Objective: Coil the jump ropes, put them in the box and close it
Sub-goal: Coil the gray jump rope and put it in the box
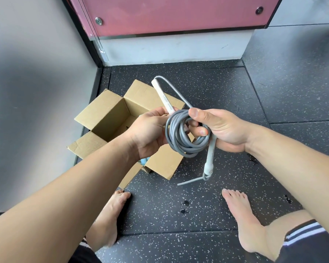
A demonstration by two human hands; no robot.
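Hidden: the left hand (148, 133) and its forearm cover much of the inside of the open cardboard box (106, 111); a pale blue bit (142, 161) under the wrist shows too little to name.
Left grip: curled fingers pinch the near end of one white handle (162, 97), which juts far-left.
Right grip: the right hand (222, 128) is closed round the coiled grey jump rope (180, 141), thumb on top and fingers through the loop; the second handle (210, 154) hangs below the palm.
Rope: held in the air above the box's right flaps.
Around: bare feet (241, 215) nearest on the speckled floor (235, 88); pink panel (175, 14) far.
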